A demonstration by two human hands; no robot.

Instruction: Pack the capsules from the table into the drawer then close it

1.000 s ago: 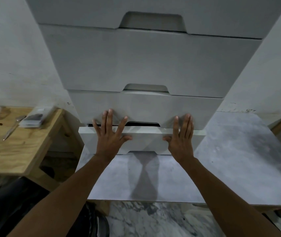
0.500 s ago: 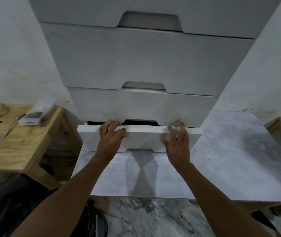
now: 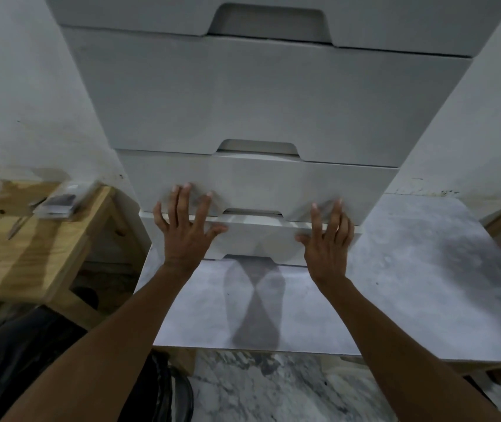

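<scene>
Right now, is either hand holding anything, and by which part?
Nothing is held. The left hand and right hand press flat, fingers straight, on the front of the lowest drawer.

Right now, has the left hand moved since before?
Yes. The left hand moved up: its fingers, earlier curled over the top edge of the bottom drawer, now lie straight, tips on the front of the drawer above.
</scene>
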